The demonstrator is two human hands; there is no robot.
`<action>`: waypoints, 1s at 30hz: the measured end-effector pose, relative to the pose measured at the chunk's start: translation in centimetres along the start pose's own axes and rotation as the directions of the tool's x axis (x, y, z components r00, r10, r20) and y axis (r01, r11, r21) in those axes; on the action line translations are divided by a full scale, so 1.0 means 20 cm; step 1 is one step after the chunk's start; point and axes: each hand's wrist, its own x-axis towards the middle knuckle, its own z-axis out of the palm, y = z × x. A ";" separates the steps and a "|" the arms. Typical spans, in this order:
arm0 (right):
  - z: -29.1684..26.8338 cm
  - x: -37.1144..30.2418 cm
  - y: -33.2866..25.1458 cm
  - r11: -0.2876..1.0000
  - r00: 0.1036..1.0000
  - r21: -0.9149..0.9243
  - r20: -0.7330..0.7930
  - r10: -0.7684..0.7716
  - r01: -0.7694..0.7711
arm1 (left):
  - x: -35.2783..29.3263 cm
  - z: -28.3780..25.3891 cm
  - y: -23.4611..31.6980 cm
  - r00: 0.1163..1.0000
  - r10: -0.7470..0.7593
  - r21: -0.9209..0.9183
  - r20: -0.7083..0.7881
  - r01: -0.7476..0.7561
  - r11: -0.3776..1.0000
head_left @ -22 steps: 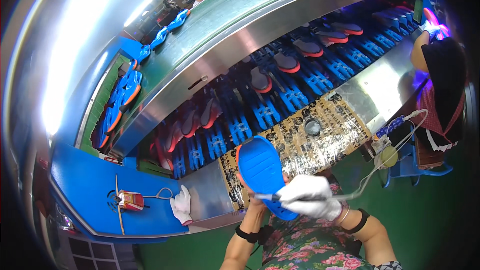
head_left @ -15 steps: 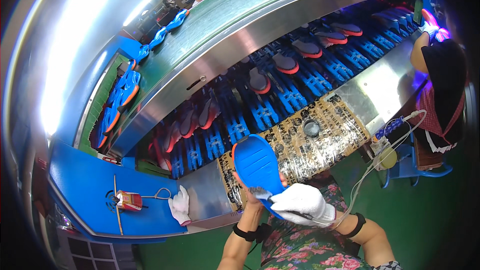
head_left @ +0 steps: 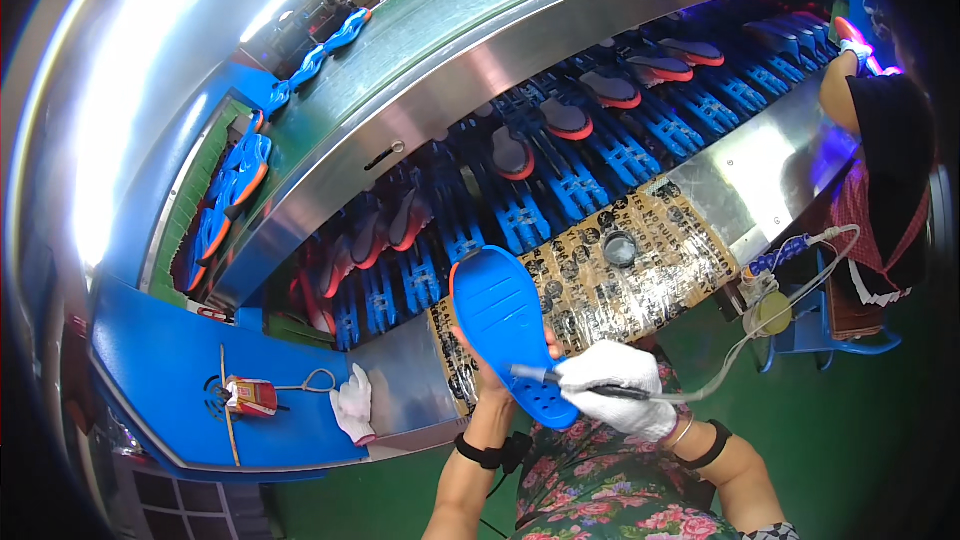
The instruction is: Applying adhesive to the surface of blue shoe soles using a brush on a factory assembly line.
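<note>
My bare left hand (head_left: pixel 487 372) holds a blue shoe sole (head_left: pixel 500 308) from beneath, its fingers wrapped round the edges. The sole is tilted, with shallow grooves in its wide end and small holes in its narrow end, close to me. In a white knitted glove, my right hand (head_left: pixel 622 387) grips a brush (head_left: pixel 535 374) with a dark handle. A pale tube (head_left: pixel 725 360) runs to the brush from the right. The brush tip is over the sole's middle; whether it touches cannot be told.
A taped cardboard sheet (head_left: pixel 640 265) bears a small round cup (head_left: pixel 620 249). Beyond it, blue racks (head_left: pixel 520 215) carry grey-and-red soles (head_left: pixel 568 120). Blue soles ride a green conveyor (head_left: pixel 480 15). A loose glove (head_left: pixel 352 406) lies left, near a red box (head_left: pixel 252 397). A co-worker's arm (head_left: pixel 840 95) is far right.
The sole has moved slightly up and left, with its holed narrow end now uncovered. My right hand has turned and shifted right and a little upward with the brush.
</note>
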 end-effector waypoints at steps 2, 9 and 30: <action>0.00 0.01 0.01 0.950 0.980 -0.242 0.072 -0.186 0.198 | 0.02 -0.01 0.01 0.999 -0.012 0.001 -0.032 0.012 1.000; 0.01 -0.02 -0.02 0.998 0.997 0.044 0.074 -0.039 0.036 | 0.04 -0.02 0.02 1.000 -0.018 -0.058 -0.014 0.017 0.998; -0.02 -0.02 0.03 0.980 0.965 -0.131 0.232 -0.119 0.152 | 0.20 -0.08 0.16 0.928 -0.351 0.030 0.128 0.350 0.936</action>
